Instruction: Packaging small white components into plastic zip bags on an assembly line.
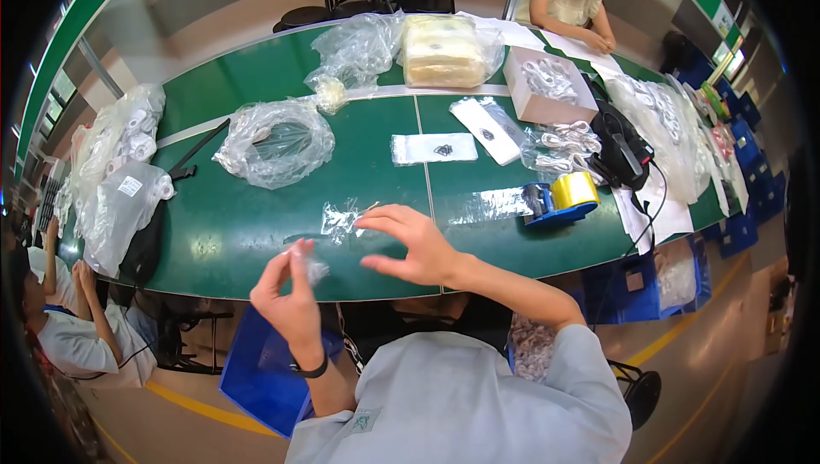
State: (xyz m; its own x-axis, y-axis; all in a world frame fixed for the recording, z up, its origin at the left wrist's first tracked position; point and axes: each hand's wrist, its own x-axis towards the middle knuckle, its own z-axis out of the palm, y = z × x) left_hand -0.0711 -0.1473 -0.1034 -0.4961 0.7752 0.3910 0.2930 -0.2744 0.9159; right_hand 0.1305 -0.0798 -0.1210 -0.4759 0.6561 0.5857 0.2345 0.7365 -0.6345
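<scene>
The fingers of the left hand [289, 293] pinch a small clear plastic bag [317, 271] near the counter's [205, 246] front edge. The right hand's [414, 246] fingers are spread and loosely curved — just beside a crinkled clear wrapper [340, 218] on the counter; whether they touch it, I cannot tell. Farther right sits a blue tape dispenser [559, 215]; beyond the hands — white packets [418, 150] and a ring-shaped plastic bundle [243, 150].

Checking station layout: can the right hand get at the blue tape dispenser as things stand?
Likely yes: the right hand is spread and looks empty, and nothing upright seems to stand between it and the blue tape dispenser, only a low clear strip.
</scene>
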